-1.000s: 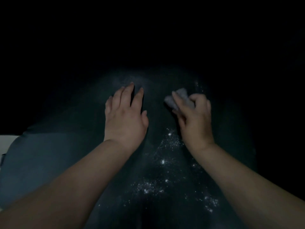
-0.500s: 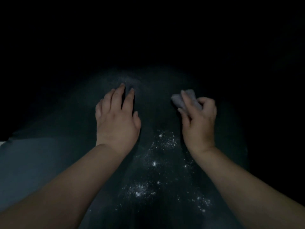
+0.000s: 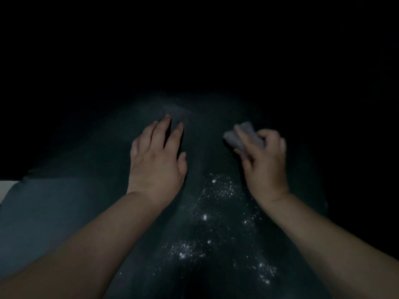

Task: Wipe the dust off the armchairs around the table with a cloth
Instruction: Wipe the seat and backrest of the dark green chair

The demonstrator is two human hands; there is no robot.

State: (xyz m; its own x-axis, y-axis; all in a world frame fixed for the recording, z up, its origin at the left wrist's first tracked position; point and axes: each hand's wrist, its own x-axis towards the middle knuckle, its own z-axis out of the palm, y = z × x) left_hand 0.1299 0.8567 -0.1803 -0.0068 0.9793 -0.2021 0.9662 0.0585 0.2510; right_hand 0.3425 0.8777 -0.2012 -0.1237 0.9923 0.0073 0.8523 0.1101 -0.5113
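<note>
Right hand (image 3: 264,162) grips bunched cloth (image 3: 243,134) on dark armchair (image 3: 64,212); left hand (image 3: 156,160) rests flat beside it. White dust (image 3: 220,188) lies nearer than cloth: draw strokes through it, overlapping

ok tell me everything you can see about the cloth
The cloth is small, pale grey and soft-looking, bunched into a wad rather than spread flat. The right hand grips it, fingers curled over its top, so only the far and left parts show. It sits against the dark seat, beyond the white dust specks, which it does not touch. The dim light hides its weave, and its edges are slightly blurred.
</note>
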